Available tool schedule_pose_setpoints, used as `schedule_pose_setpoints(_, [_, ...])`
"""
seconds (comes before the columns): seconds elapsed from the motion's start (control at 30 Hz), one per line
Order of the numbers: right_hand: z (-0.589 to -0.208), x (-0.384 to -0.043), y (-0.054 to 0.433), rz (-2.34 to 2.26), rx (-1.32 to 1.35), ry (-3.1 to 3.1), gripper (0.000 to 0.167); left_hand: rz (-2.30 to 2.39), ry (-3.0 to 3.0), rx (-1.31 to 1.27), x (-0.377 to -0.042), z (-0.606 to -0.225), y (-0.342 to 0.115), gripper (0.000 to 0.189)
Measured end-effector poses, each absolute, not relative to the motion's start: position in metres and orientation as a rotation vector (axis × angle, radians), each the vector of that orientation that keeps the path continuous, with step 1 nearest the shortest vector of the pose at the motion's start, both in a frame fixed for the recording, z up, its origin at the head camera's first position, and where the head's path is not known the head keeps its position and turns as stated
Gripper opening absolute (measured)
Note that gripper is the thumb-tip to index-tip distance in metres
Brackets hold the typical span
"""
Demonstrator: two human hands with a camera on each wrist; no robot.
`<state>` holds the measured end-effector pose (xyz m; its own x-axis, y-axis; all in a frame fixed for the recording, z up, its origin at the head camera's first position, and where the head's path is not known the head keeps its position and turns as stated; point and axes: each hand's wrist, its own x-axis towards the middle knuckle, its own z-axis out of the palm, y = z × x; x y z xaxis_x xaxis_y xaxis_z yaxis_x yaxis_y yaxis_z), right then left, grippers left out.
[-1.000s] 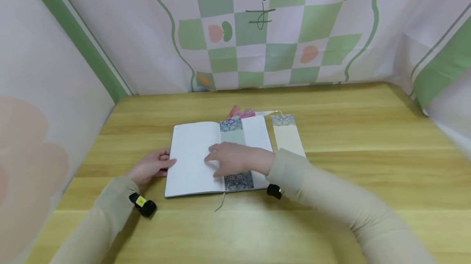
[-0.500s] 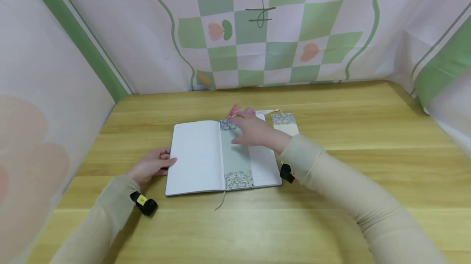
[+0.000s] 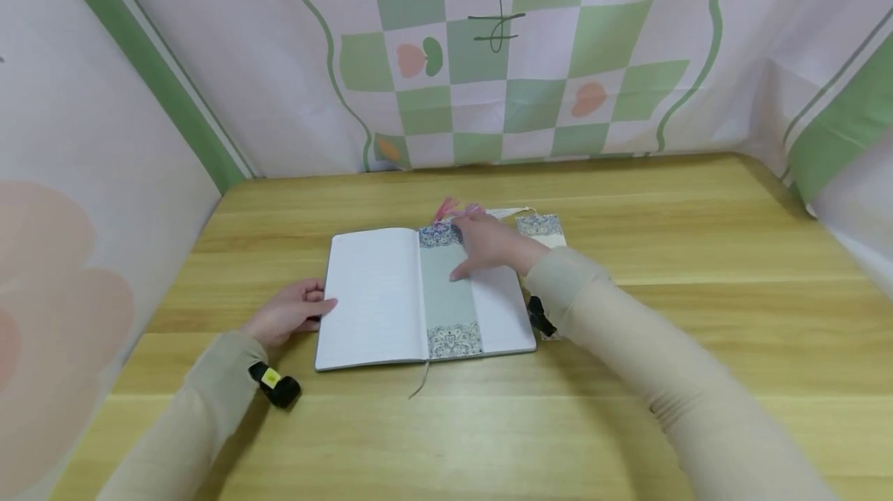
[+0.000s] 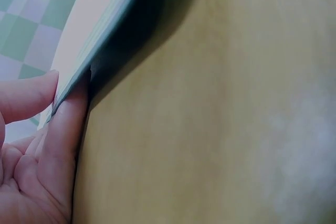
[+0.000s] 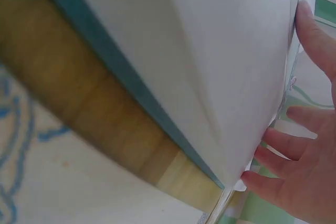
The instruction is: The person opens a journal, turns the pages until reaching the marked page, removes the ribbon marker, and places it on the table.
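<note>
A notebook point(image 3: 373, 299) lies open on the table. Along its inner fold, on the right page, is a pale green bookmark point(image 3: 446, 284) with lace-patterned ends and a pink tassel point(image 3: 445, 209) past the top edge. My left hand point(image 3: 289, 311) pinches the notebook's left edge; in the left wrist view the thumb point(image 4: 31, 95) is on the page and a finger goes beneath the cover. Over the upper right page, my right hand point(image 3: 491, 245) has its fingers spread, nothing gripped. The right wrist view shows its fingertips point(image 5: 247, 177) touching the page.
A cream bookmark point(image 3: 543, 229) with a white tassel point(image 3: 505, 213) lies right of the notebook, partly hidden by the right forearm. A thin ribbon point(image 3: 418, 382) trails from the notebook's bottom edge. Patterned cloth point(image 3: 530, 113) hangs behind the wooden table point(image 3: 698, 253).
My right hand has moved from the middle of the notebook up and right to the bookmark's top end, uncovering its green middle. The left hand keeps its hold on the edge.
</note>
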<state>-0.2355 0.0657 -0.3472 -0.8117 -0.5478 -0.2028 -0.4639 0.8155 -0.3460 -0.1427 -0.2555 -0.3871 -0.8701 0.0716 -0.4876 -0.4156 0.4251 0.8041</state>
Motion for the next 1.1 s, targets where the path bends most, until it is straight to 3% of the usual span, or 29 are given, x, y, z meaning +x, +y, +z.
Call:
schedule_pose_setpoints(0.57, [-0.349, -0.240, 0.053, -0.358, -0.577, 2.663, 0.116, 1.436, 2.237, -0.297, -0.144, -0.389, -0.256, 0.039])
schedule_pose_setpoints(0.8, [-0.353, -0.240, 0.053, -0.383, -0.551, 2.672, 0.114, 1.439, 2.243, -0.272, -0.143, -0.390, -0.256, 0.030])
schedule_pose_setpoints(1.1, [-0.355, -0.236, 0.055, -0.406, -0.627, 2.735, 0.117, 1.412, 2.263, -0.285, -0.143, -0.391, -0.255, 0.041])
